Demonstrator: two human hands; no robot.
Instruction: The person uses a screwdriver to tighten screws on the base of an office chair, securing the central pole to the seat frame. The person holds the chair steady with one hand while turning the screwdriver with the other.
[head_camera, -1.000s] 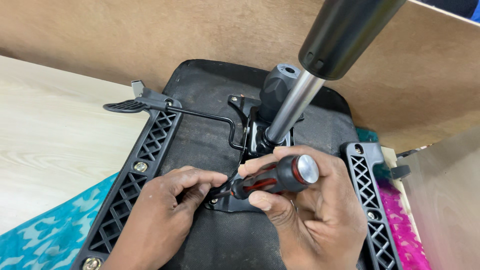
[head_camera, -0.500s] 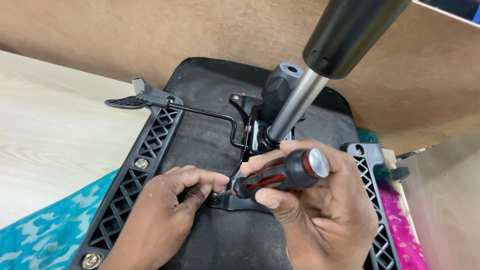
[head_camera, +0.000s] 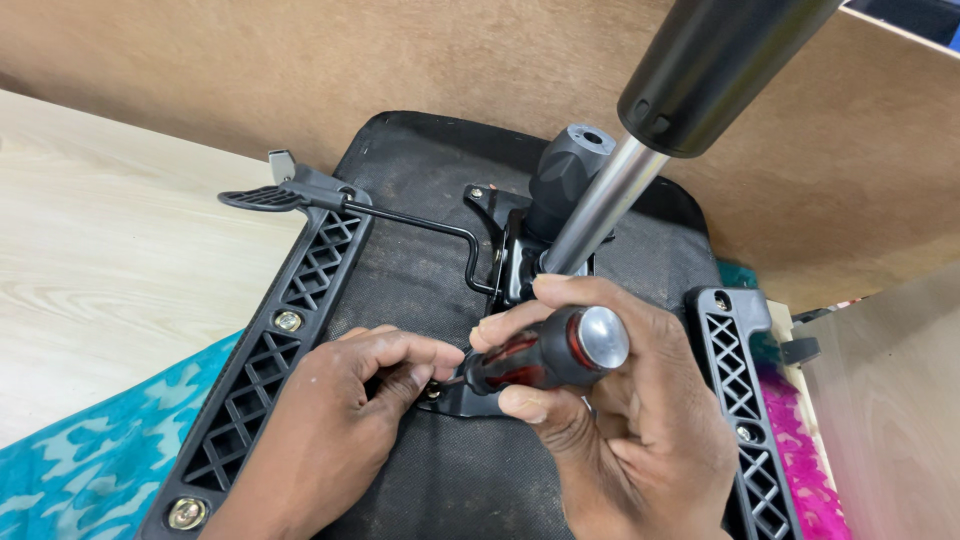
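Observation:
An upturned office chair seat (head_camera: 420, 180) lies before me, its black underside facing up. My right hand (head_camera: 620, 420) grips a screwdriver (head_camera: 545, 355) with a red and black handle and a silver end cap. Its tip points left at a screw on the black metal mechanism plate (head_camera: 470, 400). My left hand (head_camera: 350, 420) pinches at that same spot with fingertips touching the plate. The chrome gas lift column (head_camera: 600, 205) rises out of the mechanism toward the camera, with a black outer tube (head_camera: 720, 60) at its top.
Black lattice armrest brackets (head_camera: 290, 340) (head_camera: 745, 400) run along both sides of the seat. A black lever with a paddle handle (head_camera: 270, 195) sticks out to the left. Light wood surface (head_camera: 100, 230) lies left, a brown board (head_camera: 300, 60) behind, teal and pink cloth (head_camera: 80, 470) underneath.
The screwdriver handle has turned and shifted slightly in my right hand. My left hand stays pinched at the screw. The view has drifted a little.

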